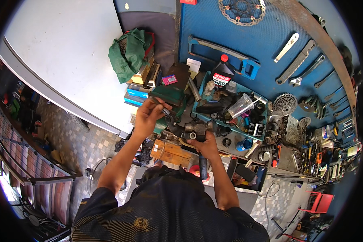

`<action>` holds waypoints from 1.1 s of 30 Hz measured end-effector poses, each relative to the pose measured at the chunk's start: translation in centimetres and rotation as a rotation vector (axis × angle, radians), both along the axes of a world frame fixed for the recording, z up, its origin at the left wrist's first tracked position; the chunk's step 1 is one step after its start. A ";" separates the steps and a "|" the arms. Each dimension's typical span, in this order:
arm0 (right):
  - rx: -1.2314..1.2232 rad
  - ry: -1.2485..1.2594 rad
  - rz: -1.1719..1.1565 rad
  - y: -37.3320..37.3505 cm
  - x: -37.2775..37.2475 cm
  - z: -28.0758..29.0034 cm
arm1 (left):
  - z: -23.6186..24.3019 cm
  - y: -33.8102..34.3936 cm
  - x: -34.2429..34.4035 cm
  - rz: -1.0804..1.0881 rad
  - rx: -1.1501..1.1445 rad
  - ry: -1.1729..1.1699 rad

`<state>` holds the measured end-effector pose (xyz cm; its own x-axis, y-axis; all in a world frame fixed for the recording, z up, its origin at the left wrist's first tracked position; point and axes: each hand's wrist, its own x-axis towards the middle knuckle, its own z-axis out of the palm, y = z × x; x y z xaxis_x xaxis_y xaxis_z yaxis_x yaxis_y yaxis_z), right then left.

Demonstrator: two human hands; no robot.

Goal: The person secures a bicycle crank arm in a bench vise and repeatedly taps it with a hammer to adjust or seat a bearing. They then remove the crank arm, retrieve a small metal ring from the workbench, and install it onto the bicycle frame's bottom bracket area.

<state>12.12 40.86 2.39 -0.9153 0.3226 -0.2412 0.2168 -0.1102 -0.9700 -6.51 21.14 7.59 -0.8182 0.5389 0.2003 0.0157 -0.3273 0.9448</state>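
My left hand (148, 116) is closed in a pinch around a short metal rod (164, 109), whose exact kind I cannot make out. The rod's lower end is close to the round end of a dark, crank-like metal arm (174, 126). My right hand (206, 146) is closed on a hammer (203, 164), its dark handle hanging below the fist and its blocky head above. The crank-like arm lies against the hammer head, by the right fingertips; whether those fingers also grip it is hidden. Just beyond my left hand stands a green bench vise (171, 96).
A teal tray (194, 105) beyond my right hand holds a black bottle (222, 76), a clear plastic cup (240, 106) and loose parts. Boxes (136, 93) under a green bag (129, 56) stand left of the vise. Tools hang on the blue panel (266, 52). An open black case (246, 175) sits lower right.
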 end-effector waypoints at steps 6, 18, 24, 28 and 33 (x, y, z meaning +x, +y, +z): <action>0.087 0.089 -0.002 -0.4 -0.5 1.2 | -0.2 -2.2 -1.6 0.199 0.233 -0.148; -0.238 0.068 -0.104 0.6 1.2 2.8 | 1.7 -3.8 2.1 0.016 -0.502 0.099; -0.404 0.114 -0.109 1.8 3.0 4.2 | 2.6 -1.0 4.2 -0.213 -0.282 -0.025; -0.388 0.160 -0.067 1.7 3.9 5.7 | 3.9 -0.3 4.9 -0.253 -0.215 -0.099; -0.333 0.205 -0.026 1.6 4.6 7.9 | 5.1 0.6 5.6 -0.198 -0.061 -0.073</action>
<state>16.68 42.48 10.24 -0.9479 0.2813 -0.1494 0.0149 -0.4295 -0.9030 -0.93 21.76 12.70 -0.7063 0.6999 0.1066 -0.1119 -0.2591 0.9593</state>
